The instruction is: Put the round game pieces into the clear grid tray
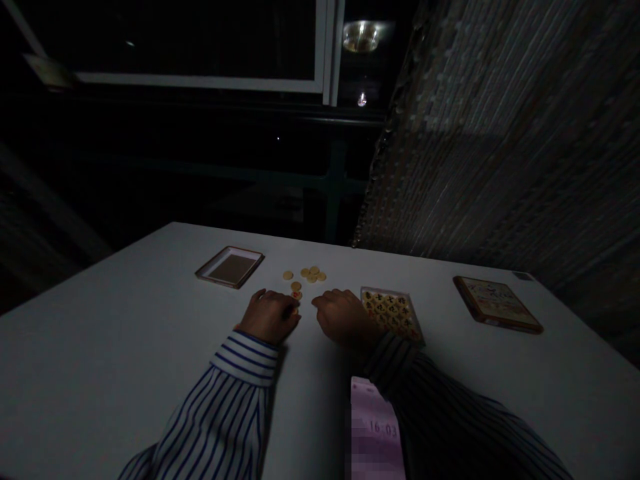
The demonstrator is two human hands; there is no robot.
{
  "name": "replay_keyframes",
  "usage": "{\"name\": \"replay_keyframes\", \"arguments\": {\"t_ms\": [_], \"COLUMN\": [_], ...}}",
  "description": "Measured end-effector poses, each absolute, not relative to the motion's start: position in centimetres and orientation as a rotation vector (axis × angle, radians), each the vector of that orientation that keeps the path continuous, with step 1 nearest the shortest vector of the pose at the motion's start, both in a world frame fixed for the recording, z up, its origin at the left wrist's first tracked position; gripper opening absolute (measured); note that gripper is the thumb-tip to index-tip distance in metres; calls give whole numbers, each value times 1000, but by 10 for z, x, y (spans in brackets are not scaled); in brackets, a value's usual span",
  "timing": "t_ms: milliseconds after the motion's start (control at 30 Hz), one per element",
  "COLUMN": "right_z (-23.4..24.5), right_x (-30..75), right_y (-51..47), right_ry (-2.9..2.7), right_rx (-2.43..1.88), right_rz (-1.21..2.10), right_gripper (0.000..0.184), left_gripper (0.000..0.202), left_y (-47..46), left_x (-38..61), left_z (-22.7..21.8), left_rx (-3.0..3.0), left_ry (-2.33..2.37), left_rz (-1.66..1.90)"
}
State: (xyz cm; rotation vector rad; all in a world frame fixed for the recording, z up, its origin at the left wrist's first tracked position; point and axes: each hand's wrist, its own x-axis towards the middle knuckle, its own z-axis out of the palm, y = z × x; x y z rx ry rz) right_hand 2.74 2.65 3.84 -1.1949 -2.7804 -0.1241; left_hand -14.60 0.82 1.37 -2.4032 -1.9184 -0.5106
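Bent inward at the middle of the table, my left hand (pixel 270 317) has its thumb and fingers closed at a Chinese chess piece, whose pale edge (pixel 296 311) shows by the fingertips. Just beyond lie a piece with a red character (pixel 297 295) and a plain-faced piece (pixel 296 286). My right hand (pixel 346 320) is closed, its fingers curled under; whatever it may hold is hidden. Beside it, partly covered by the wrist, a clear tray (pixel 391 309) holds rows of chess pieces with black and red characters.
Several loose pieces (pixel 313 273) lie farther back, with a single piece (pixel 288 275) to their left. An open shallow box (pixel 231 268) is at left; a patterned box lid (pixel 497 303) at right. A lit phone (pixel 375 433) lies near me on the white table (pixel 125 353). The room is dark.
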Motion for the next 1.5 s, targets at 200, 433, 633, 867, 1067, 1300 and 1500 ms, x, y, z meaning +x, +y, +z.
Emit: {"name": "replay_keyframes", "arguments": {"t_ms": [200, 433, 633, 867, 1067, 1300, 1500], "right_z": [36, 35, 34, 32, 33, 32, 33], "right_x": [28, 28, 28, 28, 28, 28, 28], "right_y": [27, 28, 28, 28, 28, 27, 28], "right_ry": [-2766, -2777, -2761, -2767, -2782, -2759, -2772], "right_rx": [-1158, -1171, -1152, -1140, -1151, -1128, -1146], "right_rz": [-145, -123, -133, -159, -160, -159, -132], "right_gripper": [23, 23, 23, 23, 23, 23, 24], "left_gripper": [26, 26, 25, 26, 25, 26, 24], "left_y": [9, 10, 10, 8, 8, 9, 9], "left_x": [-147, -147, -147, -145, -145, -145, -144], "left_z": [14, 11, 10, 13, 13, 14, 13], "left_rx": [-2417, -2425, -2423, -2416, -2422, -2442, -2433], "left_ry": [-1926, -1919, -1902, -1900, -1886, -1852, -1822], "left_rz": [-522, -536, -561, -591, -659, -737, -812]}}
